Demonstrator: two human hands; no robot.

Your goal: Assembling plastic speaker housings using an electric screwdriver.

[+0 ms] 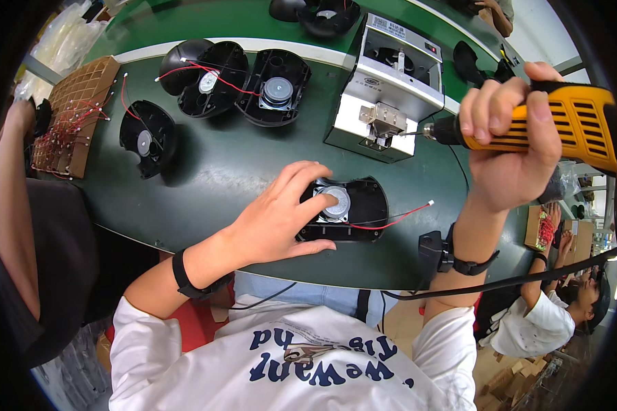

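Note:
My left hand point(281, 209) spans the left end of a black plastic speaker housing point(370, 192) on the bench, fingers along its far edge and thumb at its near edge. One finger presses on the round grey speaker point(335, 203) seated inside. A red and black wire point(397, 218) runs from it to the right, ending in a small white plug. In my right hand point(510, 137) is a yellow and black power screwdriver point(569, 120), held level with its bit pointing left. The bit's tip is at the front of a white and grey screw feeder point(380, 89); whether a screw sits on it I cannot tell.
Several black housings with speakers point(276, 92) stand at the back left of the green bench point(219, 164). A cardboard box with wired parts point(76, 123) is at the far left, beside another person's arm point(14, 205). A black cable point(500, 284) crosses at the right. Co-workers sit at right.

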